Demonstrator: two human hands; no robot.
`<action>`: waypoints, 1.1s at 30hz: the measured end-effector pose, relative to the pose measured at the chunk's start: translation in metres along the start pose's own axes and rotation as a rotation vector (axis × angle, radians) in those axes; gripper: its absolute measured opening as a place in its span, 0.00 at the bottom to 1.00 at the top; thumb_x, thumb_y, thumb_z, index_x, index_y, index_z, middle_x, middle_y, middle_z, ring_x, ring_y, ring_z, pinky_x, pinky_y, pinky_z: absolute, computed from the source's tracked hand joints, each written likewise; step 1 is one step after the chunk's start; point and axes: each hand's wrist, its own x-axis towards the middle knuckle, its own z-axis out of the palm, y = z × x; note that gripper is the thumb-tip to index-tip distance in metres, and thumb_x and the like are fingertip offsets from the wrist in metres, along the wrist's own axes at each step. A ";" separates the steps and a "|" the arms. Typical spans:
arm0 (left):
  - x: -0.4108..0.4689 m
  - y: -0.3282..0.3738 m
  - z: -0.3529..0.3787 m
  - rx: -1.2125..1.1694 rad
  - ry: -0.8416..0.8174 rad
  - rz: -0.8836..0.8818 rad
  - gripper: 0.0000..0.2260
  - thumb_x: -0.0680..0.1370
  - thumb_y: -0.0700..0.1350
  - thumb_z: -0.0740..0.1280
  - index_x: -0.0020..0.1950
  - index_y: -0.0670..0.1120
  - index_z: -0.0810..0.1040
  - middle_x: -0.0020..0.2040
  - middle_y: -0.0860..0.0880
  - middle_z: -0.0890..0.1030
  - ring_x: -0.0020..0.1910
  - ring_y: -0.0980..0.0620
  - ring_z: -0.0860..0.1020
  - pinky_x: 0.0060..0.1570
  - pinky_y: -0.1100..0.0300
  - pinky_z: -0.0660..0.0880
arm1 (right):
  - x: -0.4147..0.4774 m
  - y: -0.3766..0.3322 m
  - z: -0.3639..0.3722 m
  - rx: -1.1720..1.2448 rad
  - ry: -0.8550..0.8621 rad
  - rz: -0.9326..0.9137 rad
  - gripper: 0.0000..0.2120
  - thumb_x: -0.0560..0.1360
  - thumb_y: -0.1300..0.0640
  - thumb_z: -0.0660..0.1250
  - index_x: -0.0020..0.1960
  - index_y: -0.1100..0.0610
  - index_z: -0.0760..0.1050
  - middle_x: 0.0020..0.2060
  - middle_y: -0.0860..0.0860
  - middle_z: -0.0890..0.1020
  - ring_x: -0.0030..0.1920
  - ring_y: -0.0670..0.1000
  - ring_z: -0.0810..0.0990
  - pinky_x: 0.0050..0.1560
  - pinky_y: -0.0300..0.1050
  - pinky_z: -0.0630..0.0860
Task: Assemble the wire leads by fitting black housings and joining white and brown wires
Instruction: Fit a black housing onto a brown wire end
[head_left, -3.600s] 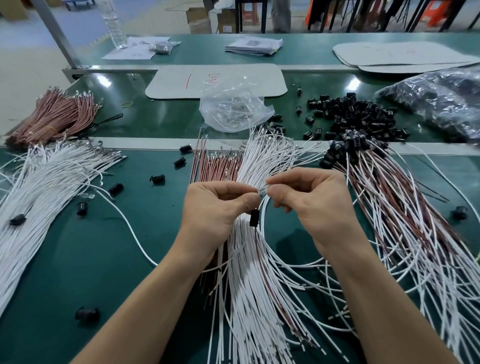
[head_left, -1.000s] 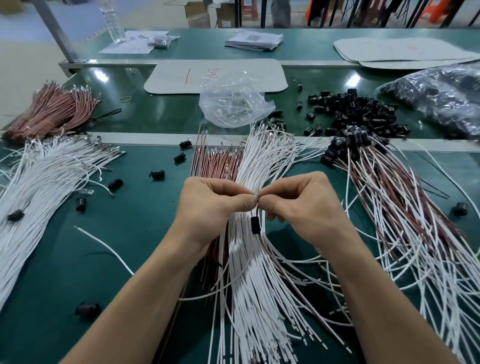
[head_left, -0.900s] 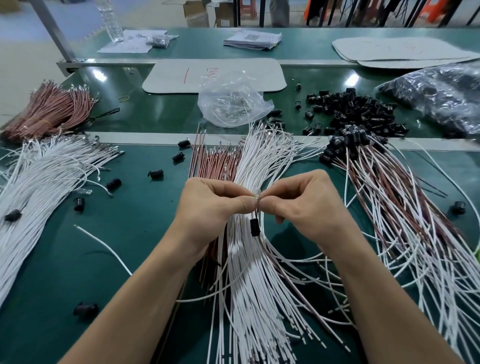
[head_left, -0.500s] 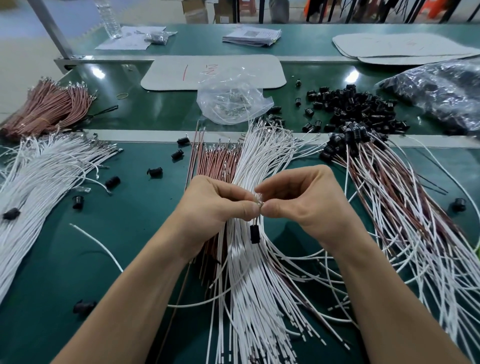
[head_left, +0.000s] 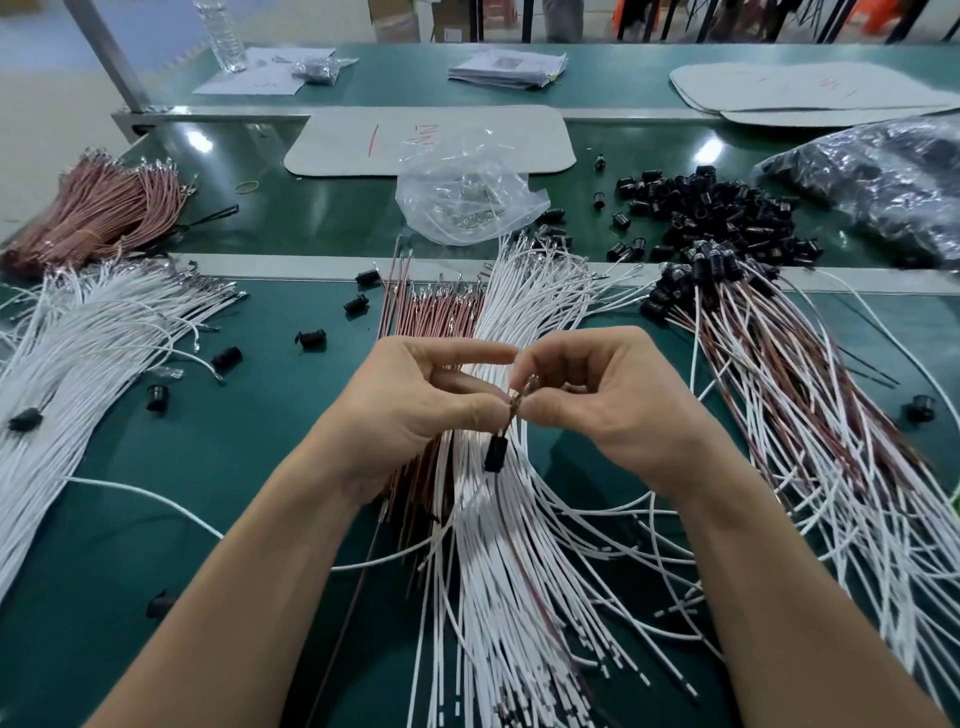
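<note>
Since half a second ago the fingertips have eased apart, baring the crimped wire ends (head_left: 521, 397) between them. The left hand (head_left: 410, 400) and right hand (head_left: 618, 410) both pinch those ends from opposite sides. The black housing (head_left: 495, 453) hangs just below the pinch, its long axis running along the wires, nearer the left thumb, above the white wire bundle (head_left: 498, 571).

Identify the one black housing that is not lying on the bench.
The black housing dangling from the wire pinched between left hand and right hand; all others lie on the bench.
</note>
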 end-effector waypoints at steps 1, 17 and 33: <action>0.000 0.000 0.001 -0.009 0.006 0.009 0.18 0.65 0.35 0.80 0.51 0.51 0.88 0.41 0.42 0.88 0.38 0.52 0.86 0.44 0.67 0.80 | 0.000 0.001 0.000 0.005 0.015 -0.004 0.08 0.73 0.73 0.74 0.47 0.63 0.84 0.41 0.60 0.85 0.41 0.51 0.82 0.47 0.44 0.81; 0.004 -0.008 0.012 0.138 0.086 0.033 0.06 0.73 0.33 0.77 0.45 0.44 0.89 0.39 0.43 0.87 0.36 0.51 0.85 0.42 0.65 0.80 | 0.002 0.005 -0.003 0.378 0.318 -0.046 0.15 0.71 0.76 0.72 0.42 0.56 0.85 0.36 0.55 0.86 0.32 0.49 0.80 0.37 0.39 0.77; 0.000 -0.003 0.009 -0.017 -0.129 -0.005 0.10 0.85 0.37 0.61 0.49 0.46 0.81 0.36 0.43 0.81 0.26 0.54 0.68 0.26 0.67 0.64 | 0.002 0.004 0.003 0.496 0.263 -0.063 0.09 0.64 0.63 0.77 0.43 0.55 0.88 0.37 0.53 0.87 0.35 0.47 0.82 0.40 0.38 0.79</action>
